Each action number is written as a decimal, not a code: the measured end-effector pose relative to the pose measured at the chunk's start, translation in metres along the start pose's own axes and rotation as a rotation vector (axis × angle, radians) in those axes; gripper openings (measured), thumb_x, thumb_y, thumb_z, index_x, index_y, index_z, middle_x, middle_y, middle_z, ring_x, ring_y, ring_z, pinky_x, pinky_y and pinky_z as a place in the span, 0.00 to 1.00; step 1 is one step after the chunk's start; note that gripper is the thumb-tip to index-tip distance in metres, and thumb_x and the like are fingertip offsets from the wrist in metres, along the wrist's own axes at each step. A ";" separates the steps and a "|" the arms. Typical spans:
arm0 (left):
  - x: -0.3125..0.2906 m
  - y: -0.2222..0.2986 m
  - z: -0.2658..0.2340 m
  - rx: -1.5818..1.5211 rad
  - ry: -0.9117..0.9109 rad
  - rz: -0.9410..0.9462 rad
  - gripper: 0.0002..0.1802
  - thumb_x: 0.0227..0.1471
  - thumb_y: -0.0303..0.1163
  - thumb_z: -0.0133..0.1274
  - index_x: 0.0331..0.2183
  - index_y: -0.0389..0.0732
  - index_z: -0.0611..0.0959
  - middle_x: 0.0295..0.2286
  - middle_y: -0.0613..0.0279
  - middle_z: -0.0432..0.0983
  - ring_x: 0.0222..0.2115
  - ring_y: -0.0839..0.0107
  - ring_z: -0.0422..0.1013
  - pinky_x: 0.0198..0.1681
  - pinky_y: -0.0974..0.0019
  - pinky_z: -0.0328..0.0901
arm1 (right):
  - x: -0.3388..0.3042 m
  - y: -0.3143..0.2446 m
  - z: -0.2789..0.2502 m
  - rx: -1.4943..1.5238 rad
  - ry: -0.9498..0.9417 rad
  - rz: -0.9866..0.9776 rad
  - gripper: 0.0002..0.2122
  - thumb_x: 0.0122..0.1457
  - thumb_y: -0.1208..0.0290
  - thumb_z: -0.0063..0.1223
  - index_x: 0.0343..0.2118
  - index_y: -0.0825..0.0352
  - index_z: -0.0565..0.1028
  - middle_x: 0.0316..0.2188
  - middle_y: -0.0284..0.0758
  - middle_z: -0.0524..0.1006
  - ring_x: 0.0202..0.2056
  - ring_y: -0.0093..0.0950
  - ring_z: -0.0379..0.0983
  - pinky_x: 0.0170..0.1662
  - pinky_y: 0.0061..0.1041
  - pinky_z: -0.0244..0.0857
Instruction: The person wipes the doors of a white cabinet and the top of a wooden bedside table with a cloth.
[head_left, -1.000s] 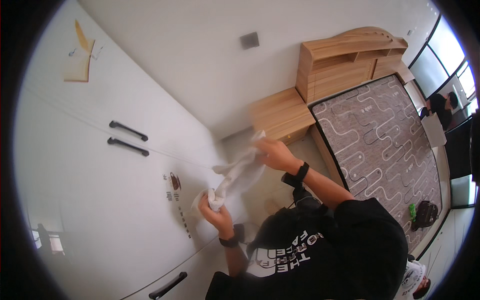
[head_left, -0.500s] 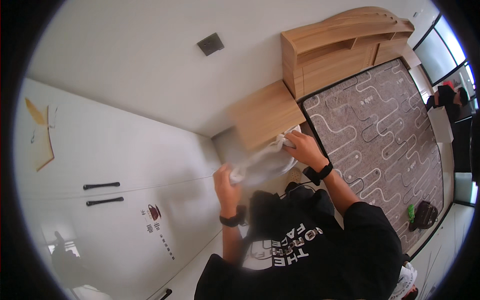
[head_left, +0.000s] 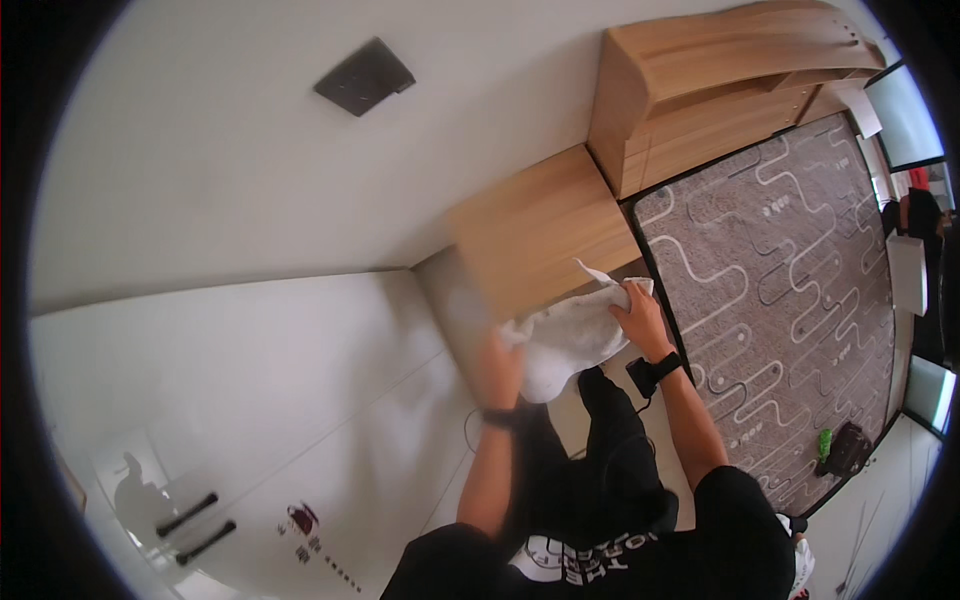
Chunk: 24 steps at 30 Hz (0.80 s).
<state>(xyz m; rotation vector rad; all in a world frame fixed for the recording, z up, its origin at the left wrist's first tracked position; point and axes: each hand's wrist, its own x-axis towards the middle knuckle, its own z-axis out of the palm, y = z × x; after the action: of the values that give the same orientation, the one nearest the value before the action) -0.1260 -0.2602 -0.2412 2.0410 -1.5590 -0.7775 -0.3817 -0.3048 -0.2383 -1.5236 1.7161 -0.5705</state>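
White cloth [head_left: 565,345]: we see it bunched in the air, just in front of the bedside cabinet [head_left: 545,225].
Right hand [head_left: 643,318]: grip pinching the cloth's right end.
Left hand [head_left: 500,365]: at the left end, blurred; we cannot tell its grip.
Bedside cabinet: pale wood, against a white wall [head_left: 220,150].
Bed [head_left: 780,280]: grey-brown patterned top, wooden headboard [head_left: 700,130].
Wardrobe [head_left: 300,380]: glossy white, on our left.

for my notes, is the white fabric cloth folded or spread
Partly spread, not flat: the white fabric cloth hangs creased between the left hand and right hand.
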 end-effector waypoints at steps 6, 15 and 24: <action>0.046 -0.048 0.096 0.016 0.258 0.023 0.29 0.45 0.35 0.53 0.50 0.40 0.66 0.48 0.40 0.60 0.50 0.48 0.57 0.53 0.56 0.53 | 0.072 0.068 0.111 -0.101 0.259 -0.035 0.25 0.48 0.76 0.51 0.51 0.70 0.60 0.42 0.45 0.67 0.45 0.45 0.62 0.46 0.37 0.57; 0.081 -0.093 0.139 0.408 -0.156 0.289 0.32 0.44 0.38 0.52 0.52 0.45 0.64 0.52 0.38 0.52 0.54 0.42 0.48 0.55 0.43 0.43 | 0.109 0.081 0.176 -0.543 0.110 -0.067 0.33 0.53 0.60 0.45 0.59 0.62 0.47 0.57 0.51 0.49 0.61 0.46 0.36 0.59 0.51 0.27; 0.173 -0.110 0.120 0.326 -0.015 0.364 0.32 0.46 0.38 0.51 0.54 0.50 0.63 0.56 0.46 0.46 0.57 0.49 0.44 0.56 0.46 0.42 | 0.198 0.054 0.172 -0.491 0.127 -0.279 0.29 0.54 0.64 0.46 0.59 0.59 0.51 0.57 0.46 0.52 0.60 0.42 0.41 0.60 0.44 0.31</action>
<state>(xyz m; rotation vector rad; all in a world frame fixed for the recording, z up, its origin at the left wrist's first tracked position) -0.0940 -0.4011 -0.4300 1.8741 -2.0994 -0.4233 -0.2830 -0.4609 -0.4327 -2.1359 1.8412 -0.4049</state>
